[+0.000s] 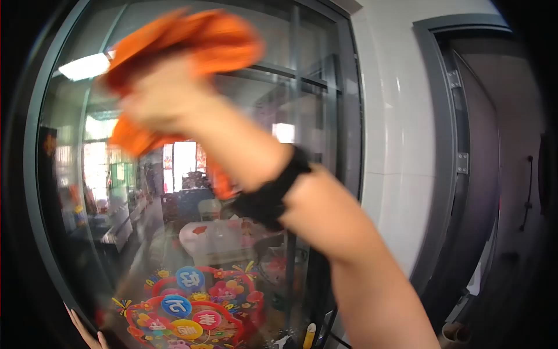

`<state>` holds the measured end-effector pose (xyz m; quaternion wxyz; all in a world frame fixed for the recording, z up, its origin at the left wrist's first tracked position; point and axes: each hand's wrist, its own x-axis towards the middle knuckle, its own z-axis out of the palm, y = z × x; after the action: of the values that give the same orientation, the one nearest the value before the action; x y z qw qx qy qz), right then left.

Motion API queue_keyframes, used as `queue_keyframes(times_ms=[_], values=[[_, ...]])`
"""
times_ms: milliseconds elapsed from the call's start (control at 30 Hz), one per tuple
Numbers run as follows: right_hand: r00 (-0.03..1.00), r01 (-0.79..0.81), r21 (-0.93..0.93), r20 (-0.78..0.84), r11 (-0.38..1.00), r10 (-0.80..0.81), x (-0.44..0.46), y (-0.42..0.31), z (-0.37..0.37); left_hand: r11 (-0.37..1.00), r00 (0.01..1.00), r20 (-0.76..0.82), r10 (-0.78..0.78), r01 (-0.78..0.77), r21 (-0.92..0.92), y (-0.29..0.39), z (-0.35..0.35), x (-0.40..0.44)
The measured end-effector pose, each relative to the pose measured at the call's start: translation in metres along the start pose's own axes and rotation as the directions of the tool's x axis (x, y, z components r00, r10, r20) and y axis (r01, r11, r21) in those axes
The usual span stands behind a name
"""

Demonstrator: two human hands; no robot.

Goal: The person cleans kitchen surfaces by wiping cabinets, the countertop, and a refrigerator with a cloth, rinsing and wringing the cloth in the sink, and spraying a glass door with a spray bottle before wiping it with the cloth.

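My right hand (pixel 160 96) is blurred by motion and closed on an orange cloth (pixel 224 41) in front of the upper part of a glass panel (pixel 133 250). The cloth spreads out above and below the hand, and its folds hide parts of the fingers. A black band (pixel 273 195) is around my right forearm. At the lower left edge, my left hand (pixel 86 330) shows only a few stretched-out fingers near the panel's dark frame (pixel 43 232). It appears to hold nothing; the palm is out of view.
Colourful stickers (pixel 189 314) with characters and flowers are on the lower glass. A yellow-handled tool (pixel 310 336) stands at the bottom edge. To the right are a white tiled wall (pixel 395 128) and an open doorway with a dark door (pixel 476 145). A room shows in the glass.
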<state>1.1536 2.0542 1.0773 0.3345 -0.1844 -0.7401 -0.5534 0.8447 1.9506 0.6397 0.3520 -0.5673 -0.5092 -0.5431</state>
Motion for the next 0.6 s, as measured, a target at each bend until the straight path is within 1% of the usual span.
queue_keyframes(times_ms=[33, 67, 100, 133, 167, 200, 233, 300, 367, 400, 433, 467, 500, 533, 567, 600], values=[[0.88, 0.222, 0.138, -0.454, 0.965, -0.137, 0.025, -0.018, 0.049, 1.0, 0.999, -0.02, 0.028, -0.028, 0.01, 0.006, 0.0, 0.003], [0.929, 0.26, 0.305, -0.339, 0.916, -0.15, 0.027, -0.034, 0.038, 0.999, 0.999, -0.022, 0.033, -0.032, 0.01, 0.009, 0.0, 0.003], [0.889, 0.223, 0.37, -0.457, 0.902, -0.032, 0.024, -0.023, 0.041, 0.999, 0.999, -0.028, 0.034, -0.034, 0.011, 0.011, 0.001, 0.003], [0.824, 0.197, 0.44, -0.558, 0.876, 0.095, 0.025, -0.007, 0.044, 0.999, 0.999, -0.034, 0.036, -0.036, 0.017, 0.011, 0.0, 0.004], [0.943, -0.053, 0.36, -0.289, 0.932, 0.165, 0.029, 0.014, 0.018, 0.999, 0.999, -0.043, 0.033, -0.032, 0.029, 0.01, 0.0, 0.003], [0.961, -0.269, 0.203, -0.007, 0.941, 0.276, 0.028, 0.05, -0.017, 0.999, 0.999, -0.031, 0.029, -0.028, 0.026, 0.008, 0.0, 0.001], [0.943, -0.33, 0.207, 0.031, 0.921, 0.331, 0.028, 0.089, -0.018, 0.999, 1.0, -0.015, 0.024, -0.023, 0.022, 0.005, 0.001, -0.001], [0.887, -0.41, 0.387, -0.042, 0.826, 0.461, 0.008, 0.196, -0.005, 1.0, 1.0, -0.017, 0.013, -0.013, 0.027, -0.003, 0.005, -0.005], [0.794, -0.452, 0.626, -0.042, 0.636, 0.606, -0.028, 0.299, -0.001, 1.0, 1.0, -0.012, -0.007, 0.007, 0.017, -0.006, 0.006, -0.006], [0.834, -0.303, 0.454, -0.298, 0.838, 0.463, -0.06, 0.309, -0.011, 1.0, 1.0, -0.005, -0.015, 0.015, 0.027, -0.007, 0.003, -0.008], [0.883, -0.393, -0.043, -0.297, 0.919, 0.364, -0.09, 0.338, -0.017, 0.999, 1.0, -0.002, -0.025, 0.025, 0.037, -0.009, 0.003, -0.01], [0.93, -0.365, -0.539, -0.241, 0.759, 0.276, -0.109, 0.356, -0.019, 0.999, 1.0, 0.0, -0.031, 0.031, 0.037, -0.01, 0.007, -0.01], [0.932, -0.363, -0.547, -0.222, 0.755, 0.287, -0.116, 0.344, -0.017, 0.999, 1.0, 0.003, -0.026, 0.026, 0.036, -0.013, 0.008, -0.01], [0.886, -0.437, -0.314, -0.31, 0.842, 0.344, -0.126, 0.317, -0.018, 0.997, 0.999, 0.005, -0.047, 0.046, 0.062, -0.015, 0.009, -0.012], [0.819, -0.493, -0.062, -0.37, 0.868, 0.439, -0.145, 0.288, -0.019, 0.996, 0.998, -0.011, -0.058, 0.059, 0.066, -0.014, 0.013, -0.014], [0.812, -0.533, -0.074, -0.326, 0.843, 0.485, -0.172, 0.263, -0.018, 0.995, 0.998, -0.011, -0.058, 0.059, 0.075, -0.015, 0.013, -0.013]])
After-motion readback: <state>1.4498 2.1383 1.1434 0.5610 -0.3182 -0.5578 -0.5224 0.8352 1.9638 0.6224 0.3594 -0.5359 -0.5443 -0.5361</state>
